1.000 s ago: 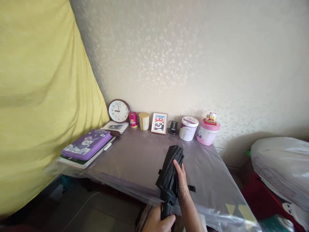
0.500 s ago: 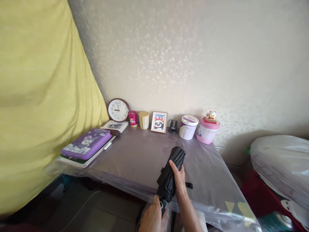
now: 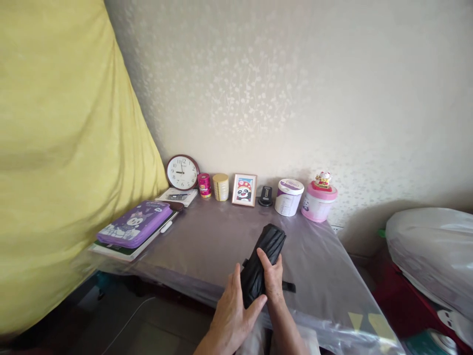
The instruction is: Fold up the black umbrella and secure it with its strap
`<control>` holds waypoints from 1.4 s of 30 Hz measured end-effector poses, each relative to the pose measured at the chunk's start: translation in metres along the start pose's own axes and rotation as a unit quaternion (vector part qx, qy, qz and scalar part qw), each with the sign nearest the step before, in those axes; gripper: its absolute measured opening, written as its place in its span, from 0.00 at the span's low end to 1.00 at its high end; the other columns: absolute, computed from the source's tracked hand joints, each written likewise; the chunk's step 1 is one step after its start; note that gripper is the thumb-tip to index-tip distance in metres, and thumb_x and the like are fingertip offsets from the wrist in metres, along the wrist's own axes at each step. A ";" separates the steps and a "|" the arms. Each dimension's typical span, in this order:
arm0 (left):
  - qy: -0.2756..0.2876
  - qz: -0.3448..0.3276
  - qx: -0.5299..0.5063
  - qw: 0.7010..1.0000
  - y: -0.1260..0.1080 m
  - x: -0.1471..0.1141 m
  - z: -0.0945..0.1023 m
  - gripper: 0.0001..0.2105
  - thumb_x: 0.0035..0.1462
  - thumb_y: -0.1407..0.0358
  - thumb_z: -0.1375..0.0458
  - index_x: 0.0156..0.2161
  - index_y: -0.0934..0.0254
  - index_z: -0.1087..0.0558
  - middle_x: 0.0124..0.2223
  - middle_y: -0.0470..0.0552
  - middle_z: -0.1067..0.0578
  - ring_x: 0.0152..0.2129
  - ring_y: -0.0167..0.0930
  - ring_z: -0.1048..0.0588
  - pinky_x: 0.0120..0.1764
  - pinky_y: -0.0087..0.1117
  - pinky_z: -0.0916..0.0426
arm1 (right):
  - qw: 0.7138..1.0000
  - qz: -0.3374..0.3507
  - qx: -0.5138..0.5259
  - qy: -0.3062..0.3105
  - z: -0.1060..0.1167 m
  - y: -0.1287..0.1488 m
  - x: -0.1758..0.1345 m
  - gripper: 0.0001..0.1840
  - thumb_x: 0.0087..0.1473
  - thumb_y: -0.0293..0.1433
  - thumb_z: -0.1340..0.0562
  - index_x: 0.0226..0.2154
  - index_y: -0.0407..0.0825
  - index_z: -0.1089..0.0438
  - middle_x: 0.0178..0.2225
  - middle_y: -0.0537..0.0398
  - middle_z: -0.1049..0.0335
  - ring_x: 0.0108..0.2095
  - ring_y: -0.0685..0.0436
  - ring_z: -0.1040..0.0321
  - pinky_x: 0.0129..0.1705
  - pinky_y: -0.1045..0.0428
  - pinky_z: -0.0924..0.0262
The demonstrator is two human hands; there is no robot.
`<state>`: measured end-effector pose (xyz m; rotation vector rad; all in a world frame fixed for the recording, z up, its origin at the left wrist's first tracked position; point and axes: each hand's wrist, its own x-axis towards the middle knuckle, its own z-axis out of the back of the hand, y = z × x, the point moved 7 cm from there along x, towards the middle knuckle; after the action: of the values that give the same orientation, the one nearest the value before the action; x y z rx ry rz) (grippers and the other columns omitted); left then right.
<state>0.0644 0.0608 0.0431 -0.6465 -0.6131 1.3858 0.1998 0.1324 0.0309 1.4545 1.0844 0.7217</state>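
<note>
A folded black umbrella [image 3: 254,276] slants over the near edge of the table, its top pointing away from me and to the right. My right hand [image 3: 273,278] is closed around its right side, thumb lying across the folds. Lower down, my left hand [image 3: 234,315] cups the canopy's bottom end, with the fingers along the left side and the thumb over the front. That hand hides the umbrella's handle. A black strap [image 3: 288,286] sticks out to the right, beyond my right wrist.
On the plastic-covered table [image 3: 207,236], a purple case [image 3: 135,223] lies on books at the left. Along the wall stand a clock [image 3: 182,172], a pink can [image 3: 204,185], a yellow can [image 3: 220,187], a panda picture [image 3: 244,190], a white-purple tub [image 3: 289,197] and a pink tub [image 3: 318,204].
My left hand has moved up from the umbrella's handle to the lower end of its canopy and opened wider around it. My right hand keeps its hold.
</note>
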 end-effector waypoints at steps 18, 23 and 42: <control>0.207 0.094 -0.436 0.871 -0.016 0.004 -0.018 0.27 0.48 0.47 0.45 0.45 0.69 0.37 0.27 0.50 0.34 0.20 0.30 0.30 0.16 0.25 0.38 | 0.992 -0.065 0.075 0.078 -0.015 0.012 -0.025 0.33 0.39 0.46 0.35 0.45 0.45 0.40 0.27 0.56 0.34 0.26 0.45 0.34 0.30 0.51 0.36; 0.104 -0.006 -0.322 0.941 -0.022 0.008 -0.004 0.24 0.53 0.55 0.46 0.50 0.69 0.37 0.39 0.55 0.30 0.38 0.34 0.29 0.40 0.31 0.33 | 0.997 -0.042 0.041 0.059 -0.011 0.023 -0.019 0.33 0.38 0.44 0.34 0.44 0.44 0.39 0.33 0.55 0.31 0.31 0.47 0.33 0.34 0.55 0.37; 0.181 0.138 -0.530 0.817 -0.019 -0.014 -0.003 0.27 0.44 0.52 0.41 0.41 0.72 0.40 0.26 0.53 0.31 0.16 0.27 0.32 0.15 0.24 0.40 | 0.932 -0.101 0.214 0.274 -0.024 0.013 -0.015 0.32 0.50 0.51 0.45 0.47 0.44 0.35 0.38 0.46 0.31 0.38 0.43 0.33 0.41 0.49 0.38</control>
<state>0.0786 0.0448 0.0547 -1.9138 -0.9953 1.0307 0.1753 0.1294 0.0503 1.5024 1.8908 0.7966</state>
